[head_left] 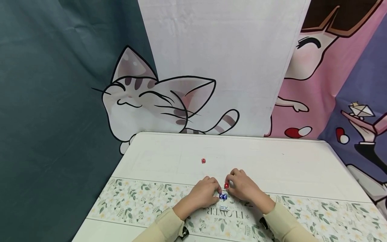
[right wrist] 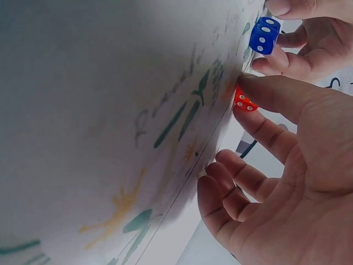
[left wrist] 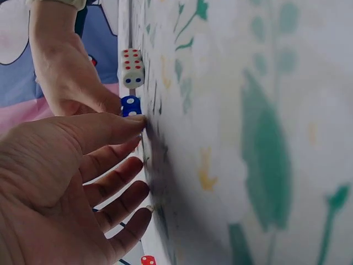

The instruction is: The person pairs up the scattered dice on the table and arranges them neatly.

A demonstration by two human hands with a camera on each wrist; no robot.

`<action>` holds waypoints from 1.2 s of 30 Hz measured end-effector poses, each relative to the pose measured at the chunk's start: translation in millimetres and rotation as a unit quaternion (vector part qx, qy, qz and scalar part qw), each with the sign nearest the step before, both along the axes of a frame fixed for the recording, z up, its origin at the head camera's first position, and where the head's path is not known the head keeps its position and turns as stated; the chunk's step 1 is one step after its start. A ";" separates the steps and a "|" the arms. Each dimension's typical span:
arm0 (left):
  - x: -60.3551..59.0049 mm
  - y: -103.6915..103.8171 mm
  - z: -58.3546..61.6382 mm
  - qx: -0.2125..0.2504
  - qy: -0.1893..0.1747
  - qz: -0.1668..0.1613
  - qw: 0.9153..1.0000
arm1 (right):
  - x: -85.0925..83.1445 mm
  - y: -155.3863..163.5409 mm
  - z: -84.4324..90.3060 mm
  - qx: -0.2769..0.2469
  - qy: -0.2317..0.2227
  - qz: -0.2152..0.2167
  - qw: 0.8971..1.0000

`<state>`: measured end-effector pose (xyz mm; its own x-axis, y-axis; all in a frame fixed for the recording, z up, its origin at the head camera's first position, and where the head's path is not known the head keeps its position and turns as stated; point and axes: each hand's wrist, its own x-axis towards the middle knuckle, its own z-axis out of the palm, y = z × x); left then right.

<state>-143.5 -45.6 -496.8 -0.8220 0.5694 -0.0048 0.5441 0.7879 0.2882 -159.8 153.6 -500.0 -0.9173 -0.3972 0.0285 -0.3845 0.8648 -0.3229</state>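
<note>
My left hand [head_left: 205, 193] is at the left end of two blue dice [head_left: 223, 196] that sit side by side on the floral cloth. Its thumb and index finger pinch the left blue die, while the other fingers spread loosely in the left wrist view. Just beyond and to the right, my right hand [head_left: 243, 185] holds a red die [right wrist: 245, 99] between thumb and index fingertips, close over the cloth beside the blue pair. Nearer to me lie two white dice [head_left: 223, 208], side by side, with red and blue pips in the left wrist view.
A second red die [head_left: 203, 161] rests farther back on the white part of the table [head_left: 157, 151]. Behind the table hangs a curtain [head_left: 223, 50] with a cartoon cat. A floral strip with printed lettering [head_left: 232, 214] runs across the tabletop.
</note>
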 end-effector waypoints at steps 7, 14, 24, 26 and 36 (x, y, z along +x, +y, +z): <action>-12.0 -7.4 3.0 0.018 -0.003 0.016 1.000 | 0.5 0.1 0.3 -0.002 0.002 -0.001 1.000; -32.4 -19.9 7.6 0.047 0.007 0.069 0.997 | 0.9 0.9 1.9 0.005 -0.009 0.002 1.000; -73.7 -38.0 7.0 0.101 0.027 0.156 0.982 | 1.3 2.6 2.2 -0.006 -0.010 0.011 1.000; -81.9 -39.6 3.6 0.103 0.031 0.169 0.980 | 1.3 3.1 1.9 -0.008 -0.009 0.012 1.000; -102.1 -39.5 -8.0 0.072 0.023 0.187 0.979 | 0.9 4.8 0.7 -0.010 -0.006 0.013 1.000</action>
